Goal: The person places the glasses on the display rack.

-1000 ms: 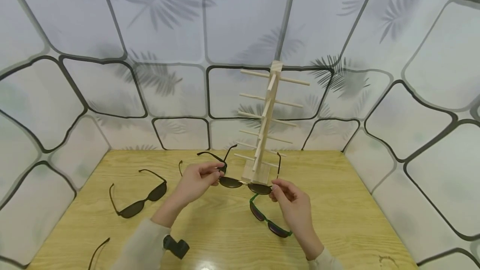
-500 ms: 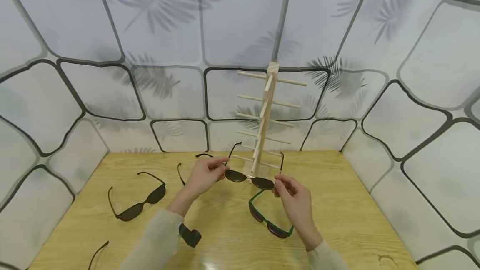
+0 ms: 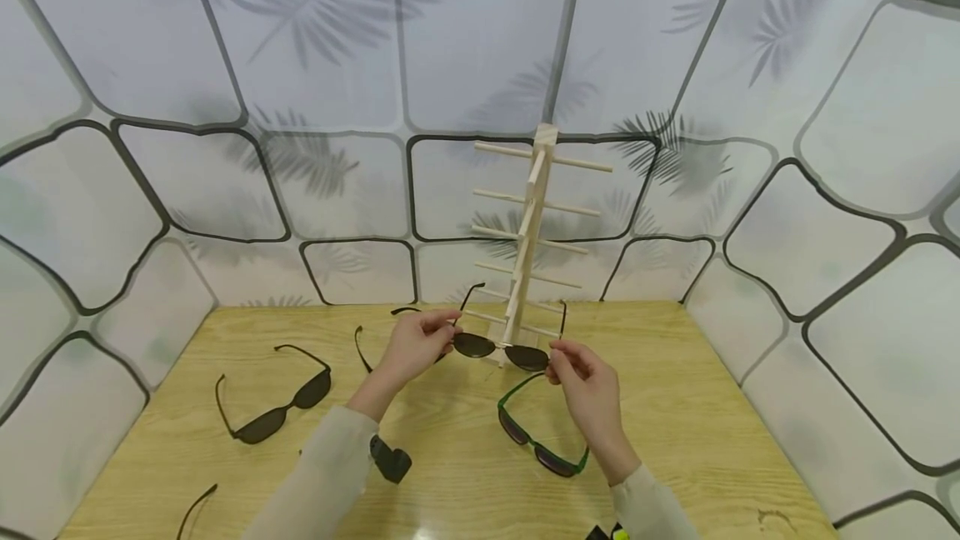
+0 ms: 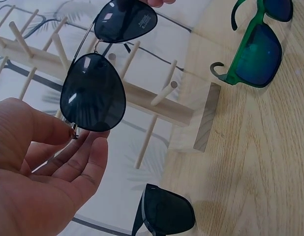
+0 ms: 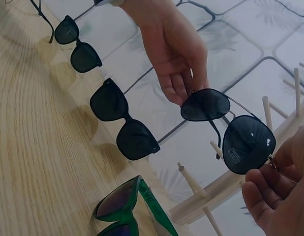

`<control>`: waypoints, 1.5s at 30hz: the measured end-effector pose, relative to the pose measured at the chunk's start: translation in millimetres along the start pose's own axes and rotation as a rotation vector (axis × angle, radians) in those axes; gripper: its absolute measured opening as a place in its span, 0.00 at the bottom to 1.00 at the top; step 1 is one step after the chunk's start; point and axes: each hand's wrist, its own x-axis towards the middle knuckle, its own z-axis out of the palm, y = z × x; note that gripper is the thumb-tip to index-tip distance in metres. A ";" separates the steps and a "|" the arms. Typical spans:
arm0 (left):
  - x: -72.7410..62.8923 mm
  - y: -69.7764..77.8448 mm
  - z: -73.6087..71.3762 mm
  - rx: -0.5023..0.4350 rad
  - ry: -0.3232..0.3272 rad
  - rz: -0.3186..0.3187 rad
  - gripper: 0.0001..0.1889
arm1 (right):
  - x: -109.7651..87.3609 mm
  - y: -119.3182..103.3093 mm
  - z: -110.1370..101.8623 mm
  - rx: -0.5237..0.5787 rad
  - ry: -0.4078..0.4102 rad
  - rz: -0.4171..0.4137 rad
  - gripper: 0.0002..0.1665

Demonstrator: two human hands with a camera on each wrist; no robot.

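Note:
A pair of dark aviator sunglasses (image 3: pixel 474 346) with a thin metal bridge is held level, temples unfolded and pointing away toward the wooden peg rack (image 3: pixel 527 232). My left hand (image 3: pixel 415 348) pinches the left end by the hinge between thumb and fingers. At the other hinge my right hand (image 3: pixel 590 390) pinches the right end. The glasses are in front of the rack's lowest pegs; whether they touch is unclear. In the left wrist view, a lens (image 4: pixel 93 93) hangs from my thumb and fingers. Both lenses show in the right wrist view, one bearing small print (image 5: pixel 235 155).
Green-framed sunglasses (image 3: pixel 557 462) lie below my right hand. Black sunglasses (image 3: pixel 264 423) rest at the left of the wood-grain table (image 3: pixel 450 457); another pair (image 5: pixel 123 120) sits partly behind my left hand. A dark temple tip (image 3: pixel 197 502) shows front left. Patterned walls enclose the table.
Both hands have carried the aviator sunglasses slightly up and away toward the rack, the left hand also shifting right. Their grip stays the same. The other glasses stay put.

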 end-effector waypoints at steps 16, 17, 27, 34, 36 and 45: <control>8.7 3.0 4.6 -0.008 0.006 -0.035 0.18 | 9.1 4.3 1.2 0.041 0.015 0.030 0.13; 9.5 2.7 4.9 -0.008 0.007 -0.038 0.18 | 9.5 4.9 1.6 0.042 0.016 0.033 0.13; 15.7 -2.5 7.0 -0.017 0.005 -0.029 0.18 | 14.6 9.6 2.6 0.034 0.015 0.088 0.13; 17.9 -2.5 7.7 0.008 0.003 -0.008 0.18 | 17.7 11.8 4.1 0.025 0.028 0.091 0.14; 18.6 -1.8 8.2 0.016 0.004 -0.015 0.19 | 18.2 12.0 4.5 0.027 0.028 0.092 0.14; 22.3 0.4 9.6 0.057 0.001 -0.014 0.19 | 20.9 10.8 6.1 0.060 0.030 0.124 0.16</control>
